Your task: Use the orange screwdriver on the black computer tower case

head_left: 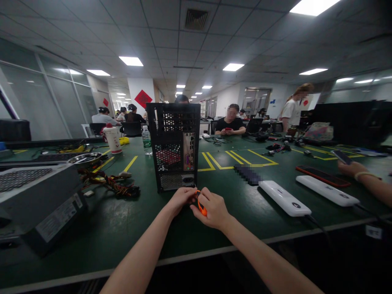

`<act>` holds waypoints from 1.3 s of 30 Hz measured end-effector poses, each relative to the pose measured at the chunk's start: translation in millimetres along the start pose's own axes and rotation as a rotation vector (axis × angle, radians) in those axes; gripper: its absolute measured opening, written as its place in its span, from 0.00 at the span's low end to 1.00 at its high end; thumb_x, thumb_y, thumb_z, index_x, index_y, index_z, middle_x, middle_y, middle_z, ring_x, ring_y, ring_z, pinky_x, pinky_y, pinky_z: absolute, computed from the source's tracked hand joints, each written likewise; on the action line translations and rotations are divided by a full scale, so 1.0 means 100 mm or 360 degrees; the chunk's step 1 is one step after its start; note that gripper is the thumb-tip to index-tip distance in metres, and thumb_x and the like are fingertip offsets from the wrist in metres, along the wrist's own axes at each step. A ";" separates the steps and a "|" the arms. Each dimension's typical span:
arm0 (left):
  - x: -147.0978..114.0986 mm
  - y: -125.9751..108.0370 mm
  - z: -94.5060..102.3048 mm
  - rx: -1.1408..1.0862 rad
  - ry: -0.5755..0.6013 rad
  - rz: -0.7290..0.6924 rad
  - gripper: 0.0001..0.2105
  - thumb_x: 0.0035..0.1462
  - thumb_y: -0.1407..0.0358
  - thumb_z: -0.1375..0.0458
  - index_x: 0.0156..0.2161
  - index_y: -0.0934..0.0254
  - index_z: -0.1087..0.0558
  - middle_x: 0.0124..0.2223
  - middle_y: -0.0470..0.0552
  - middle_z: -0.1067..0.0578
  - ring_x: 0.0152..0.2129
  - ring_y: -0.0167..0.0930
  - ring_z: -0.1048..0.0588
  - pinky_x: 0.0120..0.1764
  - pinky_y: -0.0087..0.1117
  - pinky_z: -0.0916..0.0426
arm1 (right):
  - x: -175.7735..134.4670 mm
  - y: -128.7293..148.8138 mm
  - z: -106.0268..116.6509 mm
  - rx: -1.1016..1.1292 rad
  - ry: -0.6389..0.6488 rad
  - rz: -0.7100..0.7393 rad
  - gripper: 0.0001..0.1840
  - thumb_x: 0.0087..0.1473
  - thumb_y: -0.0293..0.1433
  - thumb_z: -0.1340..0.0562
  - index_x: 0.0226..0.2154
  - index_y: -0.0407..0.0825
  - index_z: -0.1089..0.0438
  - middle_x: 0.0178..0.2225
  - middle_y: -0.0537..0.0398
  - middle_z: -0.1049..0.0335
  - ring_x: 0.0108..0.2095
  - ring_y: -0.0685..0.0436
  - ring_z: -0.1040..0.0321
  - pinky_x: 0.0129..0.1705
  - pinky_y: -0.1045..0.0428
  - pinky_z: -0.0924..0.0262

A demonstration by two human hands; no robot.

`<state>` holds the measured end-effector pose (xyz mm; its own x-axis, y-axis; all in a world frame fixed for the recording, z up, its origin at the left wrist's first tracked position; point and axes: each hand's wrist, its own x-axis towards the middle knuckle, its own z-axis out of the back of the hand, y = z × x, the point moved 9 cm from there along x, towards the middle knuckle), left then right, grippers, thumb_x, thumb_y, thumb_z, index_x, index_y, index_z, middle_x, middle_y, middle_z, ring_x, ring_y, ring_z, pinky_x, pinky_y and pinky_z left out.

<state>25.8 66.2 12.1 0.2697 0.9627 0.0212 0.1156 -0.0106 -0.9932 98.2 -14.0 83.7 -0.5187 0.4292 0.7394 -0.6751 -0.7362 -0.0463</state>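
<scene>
A black computer case stands upright on the green table, its rear side facing me. Its perforated panel, a strip of ports and a power supply with a socket low down are visible. My right hand is closed around the orange and black handle of a screwdriver, which sits at the case's lower right corner. Close beside it, my left hand has its fingers pinched together near the screwdriver's front end. What lies between those fingertips is too small and hidden to tell.
To the left lie a grey power supply unit, its bundled cables and a metal bowl. A water bottle and a cup stand behind. Two white power banks lie right, near another person's hand holding a phone.
</scene>
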 end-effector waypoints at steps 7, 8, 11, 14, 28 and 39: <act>0.07 0.07 0.06 0.0064 0.0034 0.0059 0.10 0.41 0.62 0.43 0.20 0.70 0.33 0.17 0.44 0.37 0.12 0.19 0.44 0.16 0.23 0.54 | 0.01 0.13 -0.07 0.0040 0.0185 0.0118 0.14 0.46 0.40 0.46 0.34 0.48 0.37 0.36 0.50 0.43 0.31 0.49 0.42 0.30 0.54 0.45; 0.07 0.08 0.06 0.0052 0.0036 0.0058 0.10 0.41 0.63 0.43 0.20 0.70 0.33 0.17 0.44 0.38 0.12 0.19 0.44 0.17 0.23 0.54 | 0.01 0.16 -0.08 0.0032 0.0211 0.0157 0.15 0.46 0.40 0.46 0.35 0.49 0.37 0.37 0.50 0.43 0.32 0.48 0.42 0.30 0.53 0.45; 0.08 0.09 0.07 0.0021 -0.0014 0.0091 0.12 0.41 0.62 0.42 0.18 0.69 0.36 0.15 0.43 0.39 0.11 0.19 0.44 0.16 0.23 0.54 | 0.00 0.21 -0.13 0.0005 0.0263 0.0247 0.11 0.47 0.35 0.47 0.34 0.48 0.37 0.36 0.51 0.40 0.32 0.49 0.41 0.31 0.53 0.45; 0.08 0.11 0.08 -0.0001 -0.0074 0.0141 0.13 0.40 0.59 0.42 0.18 0.69 0.36 0.15 0.43 0.39 0.11 0.19 0.43 0.16 0.23 0.53 | -0.01 0.21 -0.17 0.0016 0.0254 0.0264 0.09 0.50 0.32 0.50 0.31 0.48 0.37 0.31 0.53 0.39 0.30 0.50 0.41 0.31 0.55 0.45; 0.16 0.22 0.09 -0.0090 -0.0043 0.0208 0.14 0.38 0.58 0.41 0.20 0.69 0.36 0.14 0.42 0.41 0.11 0.19 0.44 0.17 0.23 0.53 | 0.00 0.23 -0.17 -0.0021 0.0194 0.0278 0.15 0.47 0.43 0.49 0.28 0.48 0.37 0.33 0.52 0.37 0.28 0.50 0.41 0.29 0.54 0.48; 0.16 0.24 0.19 0.0028 -0.0257 0.0249 0.15 0.37 0.58 0.41 0.19 0.67 0.40 0.13 0.39 0.44 0.09 0.17 0.48 0.15 0.22 0.58 | -0.03 0.32 -0.19 0.0033 0.0170 0.0457 0.10 0.49 0.37 0.49 0.24 0.48 0.38 0.27 0.57 0.36 0.25 0.52 0.42 0.26 0.54 0.50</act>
<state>14.9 85.9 -13.4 0.1266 0.9805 -0.1506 0.0675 -0.1599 -0.9848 68.6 -28.9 67.0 -0.7398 0.2536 0.6232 -0.4825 -0.8455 -0.2287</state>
